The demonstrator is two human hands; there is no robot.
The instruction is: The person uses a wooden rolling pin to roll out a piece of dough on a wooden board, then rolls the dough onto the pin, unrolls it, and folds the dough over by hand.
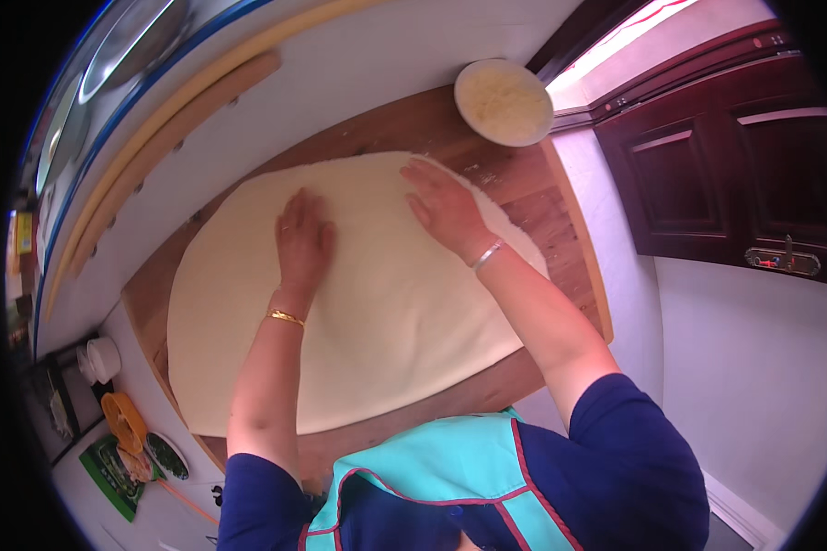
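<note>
A wide, thin sheet of pale dough (pixel 368 312) covers most of a brown wooden board (pixel 560 239). Both my hands lie on it, palms down. My left hand (pixel 304 241), with a ring and a gold bracelet (pixel 285 318), rests left of the middle and is slightly blurred. Farther right, near the dough's far right edge, my right hand (pixel 446 209) is spread flat, a silver bracelet (pixel 489 254) at its wrist. Neither hand holds anything. Shallow folds show in the dough below the right forearm.
A white bowl (pixel 504 103) of pale flour-like stuff stands at the board's far right corner. White dust lies on the board nearby. At the lower left are an orange basket (pixel 124 422), a dish of greens (pixel 167 456) and a green packet (pixel 112 477). A dark red door (pixel 726 165) stands right.
</note>
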